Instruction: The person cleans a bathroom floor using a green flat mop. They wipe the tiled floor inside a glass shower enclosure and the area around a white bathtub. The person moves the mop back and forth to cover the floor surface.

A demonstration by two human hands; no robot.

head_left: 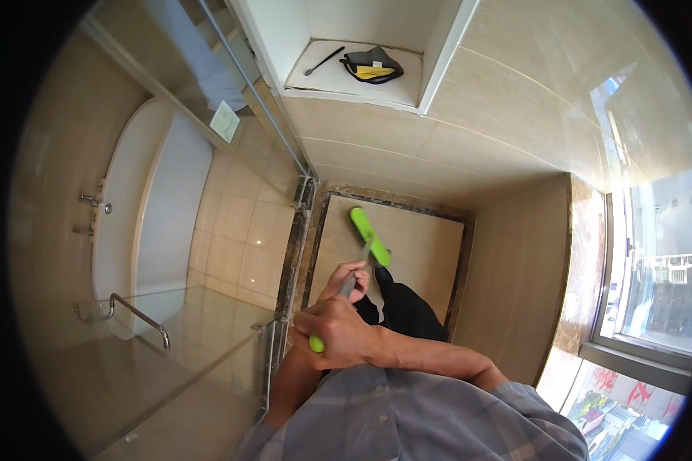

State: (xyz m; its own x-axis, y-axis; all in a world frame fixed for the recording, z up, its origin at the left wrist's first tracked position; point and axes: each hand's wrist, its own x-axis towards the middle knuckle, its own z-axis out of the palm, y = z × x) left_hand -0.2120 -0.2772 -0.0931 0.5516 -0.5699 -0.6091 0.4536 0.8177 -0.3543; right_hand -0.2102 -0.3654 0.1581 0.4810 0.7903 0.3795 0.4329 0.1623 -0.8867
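Near the far left corner of the pale floor [430, 238], I have the green head of a long-handled brush [370, 237] set down, as it seems to me, with its length slanting from that corner toward a black trouser leg [411, 311]. Its grey handle [347, 286] rises toward my camera, and both hands are on it. My left hand [349, 278] is the lower one, and its fingers are curled around the handle. My right hand [337, 334] is at the top, with its fingers closed in a fist, so that only the green end [317, 344] comes out from it. I judge that the brushing is under way: the brush is taken up in both hands and placed at the floor. How much of the surface is done I cannot tell, because I see no line between brushed and unbrushed parts. Perhaps the side along the right edge, inside the dark border [460, 269], is left to do; about the near edge I cannot say, since the body hides it. Beyond the far edge, on the niche shelf [338, 87], a thin black tool [325, 61] lies beside a grey and yellow cloth item [377, 58], both untouched.
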